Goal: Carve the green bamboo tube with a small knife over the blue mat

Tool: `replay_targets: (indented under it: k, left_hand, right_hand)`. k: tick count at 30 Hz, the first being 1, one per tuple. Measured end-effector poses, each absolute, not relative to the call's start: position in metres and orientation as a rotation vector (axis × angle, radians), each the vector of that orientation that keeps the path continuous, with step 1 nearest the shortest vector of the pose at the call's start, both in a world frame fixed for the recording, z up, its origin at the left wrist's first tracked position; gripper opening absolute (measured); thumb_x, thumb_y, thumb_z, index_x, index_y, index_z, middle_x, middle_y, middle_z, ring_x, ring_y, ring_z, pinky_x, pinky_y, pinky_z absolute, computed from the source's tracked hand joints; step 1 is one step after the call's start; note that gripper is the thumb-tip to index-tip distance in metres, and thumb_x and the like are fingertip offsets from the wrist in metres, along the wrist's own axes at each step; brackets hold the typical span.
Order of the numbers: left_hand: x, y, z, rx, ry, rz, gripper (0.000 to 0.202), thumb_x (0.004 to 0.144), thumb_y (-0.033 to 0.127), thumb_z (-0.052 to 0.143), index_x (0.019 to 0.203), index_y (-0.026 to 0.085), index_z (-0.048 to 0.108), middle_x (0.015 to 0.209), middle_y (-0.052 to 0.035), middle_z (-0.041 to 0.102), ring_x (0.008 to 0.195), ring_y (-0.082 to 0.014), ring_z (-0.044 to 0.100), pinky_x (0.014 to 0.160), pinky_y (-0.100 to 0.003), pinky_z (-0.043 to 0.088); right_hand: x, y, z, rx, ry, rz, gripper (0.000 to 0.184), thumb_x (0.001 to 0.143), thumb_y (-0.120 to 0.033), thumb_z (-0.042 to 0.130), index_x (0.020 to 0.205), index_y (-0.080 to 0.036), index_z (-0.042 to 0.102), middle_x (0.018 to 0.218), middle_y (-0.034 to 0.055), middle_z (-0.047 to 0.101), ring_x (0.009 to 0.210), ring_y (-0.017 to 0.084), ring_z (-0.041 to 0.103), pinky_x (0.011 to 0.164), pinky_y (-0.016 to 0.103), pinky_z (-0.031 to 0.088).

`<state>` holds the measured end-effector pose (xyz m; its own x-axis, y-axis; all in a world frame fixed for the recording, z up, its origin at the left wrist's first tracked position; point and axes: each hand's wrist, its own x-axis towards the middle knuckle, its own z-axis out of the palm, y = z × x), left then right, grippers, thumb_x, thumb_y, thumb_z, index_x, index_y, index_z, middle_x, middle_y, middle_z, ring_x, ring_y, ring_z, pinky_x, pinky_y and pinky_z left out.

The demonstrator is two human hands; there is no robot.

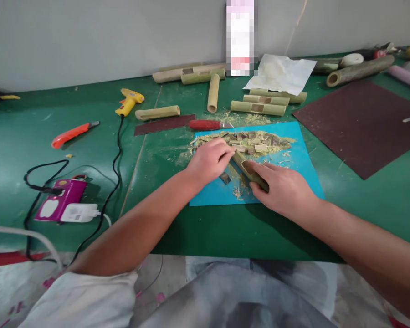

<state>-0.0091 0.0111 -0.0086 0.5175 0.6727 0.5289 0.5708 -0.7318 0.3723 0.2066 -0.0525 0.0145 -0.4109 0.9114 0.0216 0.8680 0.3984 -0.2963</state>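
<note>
A bamboo tube (240, 160) with a rectangular opening cut in its side lies slantwise over a blue sheet (304, 159). My right hand (283, 189) is closed around its near end, thumb on one side and fingers on the other. At the far end, my left hand (212, 159) is curled, its thumb and fingertips pinched against the tube's tip. Just beyond the hands, cut bamboo chips (259, 148) and pale shavings form a long heap on the sheet. A dark chip (225, 178) lies below my left hand.
A red-handled knife (205, 125) rests behind the chips. Several notched bamboo tubes (258, 108) lie at the back. On the left are a yellow glue gun (128, 104), an orange utility knife (71, 134) and a purple power strip (63, 196) with cables. A brown sheet (365, 127) lies right.
</note>
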Motion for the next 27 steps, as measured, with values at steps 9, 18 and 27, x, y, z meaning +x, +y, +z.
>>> replay_targets:
  k: [9,18,27]
  left_hand:
    - [-0.0109,0.0128,-0.0116,2.585,1.069,1.026,0.014,0.097,0.019,0.059,0.098,0.015,0.072,0.087,-0.0055,0.072,0.081,-0.0152,0.069,0.073,-0.025,0.055]
    - [-0.0114,0.0127,-0.0100,2.561,1.061,1.036,0.015,0.097,0.019,0.059,0.095,0.015,0.073,0.087,-0.0056,0.073,0.081,-0.0147,0.070,0.074,-0.025,0.056]
    - [-0.0079,0.0101,-0.0116,2.571,1.061,1.022,0.016,0.098,0.021,0.058,0.098,0.016,0.073,0.088,-0.0059,0.072,0.081,-0.0147,0.069,0.074,-0.026,0.056]
  right_hand:
    - [0.2069,-0.0514,0.0163,-1.594,-2.461,0.371,0.052,0.091,-0.030,0.048,0.141,-0.020,0.058,0.110,0.0090,0.074,0.083,0.023,0.068,0.060,0.031,0.039]
    - [0.2074,-0.0506,0.0159,-1.595,-2.454,0.384,0.052,0.091,-0.031,0.047,0.140,-0.021,0.058,0.109,0.0084,0.074,0.082,0.022,0.068,0.060,0.031,0.037]
    - [0.2074,-0.0508,0.0176,-1.606,-2.455,0.387,0.052,0.091,-0.030,0.047,0.141,-0.020,0.058,0.108,0.0086,0.074,0.083,0.022,0.068,0.060,0.031,0.038]
